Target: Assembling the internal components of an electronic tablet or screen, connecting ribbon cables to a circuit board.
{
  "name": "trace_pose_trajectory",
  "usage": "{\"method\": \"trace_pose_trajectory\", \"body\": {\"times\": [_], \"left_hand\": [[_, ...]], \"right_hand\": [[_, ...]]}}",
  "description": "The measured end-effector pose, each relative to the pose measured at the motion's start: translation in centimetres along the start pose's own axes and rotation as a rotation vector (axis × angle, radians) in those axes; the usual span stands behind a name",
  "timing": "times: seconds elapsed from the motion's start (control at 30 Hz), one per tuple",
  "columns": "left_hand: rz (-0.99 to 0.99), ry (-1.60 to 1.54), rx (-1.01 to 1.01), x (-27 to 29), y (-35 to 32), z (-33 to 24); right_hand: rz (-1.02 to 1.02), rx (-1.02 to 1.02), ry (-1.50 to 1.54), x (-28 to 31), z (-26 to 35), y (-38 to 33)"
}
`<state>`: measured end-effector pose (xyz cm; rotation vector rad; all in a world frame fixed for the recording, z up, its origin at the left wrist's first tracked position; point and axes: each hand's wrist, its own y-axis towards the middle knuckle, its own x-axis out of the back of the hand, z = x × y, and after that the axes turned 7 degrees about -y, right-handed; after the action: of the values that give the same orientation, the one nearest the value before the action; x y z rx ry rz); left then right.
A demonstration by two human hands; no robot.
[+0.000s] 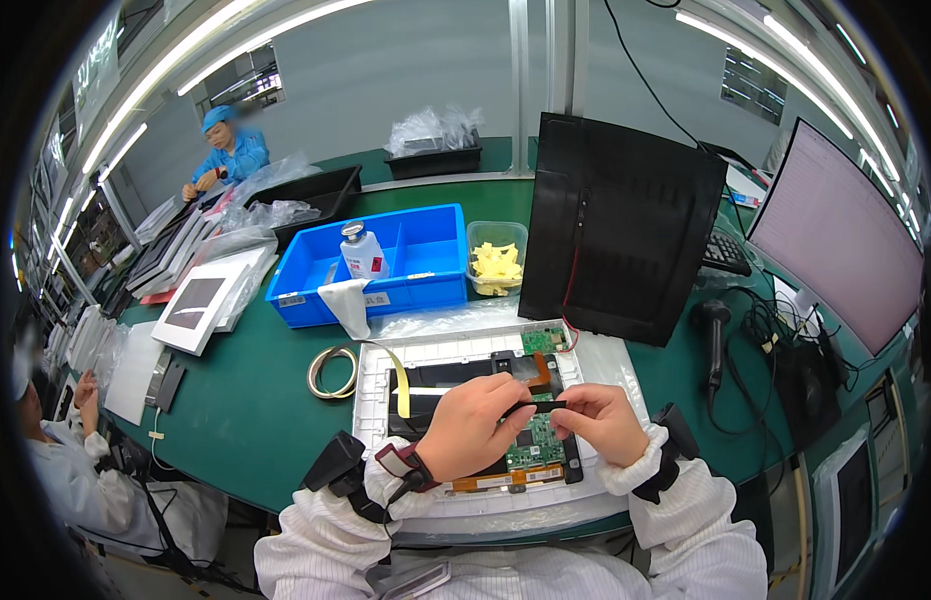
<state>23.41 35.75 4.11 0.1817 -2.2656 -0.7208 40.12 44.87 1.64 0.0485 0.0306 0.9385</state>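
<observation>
Both hands were over a white tray (376,400) on the green worktop (256,400), close to the person's body. Left hand (476,425) and right hand (598,420) each pinched one end of a thin black strip (534,407), held level between them just above a green circuit board (534,445). The board sat on a dark flat panel (456,375) lying in the tray, with an orange flex cable (539,372) at the panel's top edge and a yellow tape strip (401,385) at its left. A roll of tape (331,372) lay just left of the tray. Behind stood a blue bin (426,270) with a white bottle (363,252) in it, a clear tub of yellow scraps (497,262) beside it, and a black panel (621,230) standing upright. A monitor (836,235) was at far right. Another person (226,150) worked at the far end.
</observation>
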Motion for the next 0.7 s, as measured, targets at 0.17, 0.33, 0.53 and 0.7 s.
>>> {"method": "trace_pose_trajectory", "body": {"times": [0.17, 0.33, 0.53, 0.7], "left_hand": [[0.130, -0.118, 0.081, -0.6, -0.5, 0.8], [0.189, -0.191, 0.157, -0.8, -0.8, 0.9], [0.227, -0.201, 0.147, -0.9, -1.1, 1.0], [0.275, -0.204, 0.150, -1.1, -1.1, 1.1]], "right_hand": [[-0.036, 0.160, -0.311, -0.6, -0.9, 0.2], [-0.039, 0.192, -0.466, -0.7, -0.9, 0.2], [0.005, 0.210, -0.516, -0.7, -0.6, 0.2], [0.025, 0.219, -0.565, -0.6, -0.9, 0.1]]}}
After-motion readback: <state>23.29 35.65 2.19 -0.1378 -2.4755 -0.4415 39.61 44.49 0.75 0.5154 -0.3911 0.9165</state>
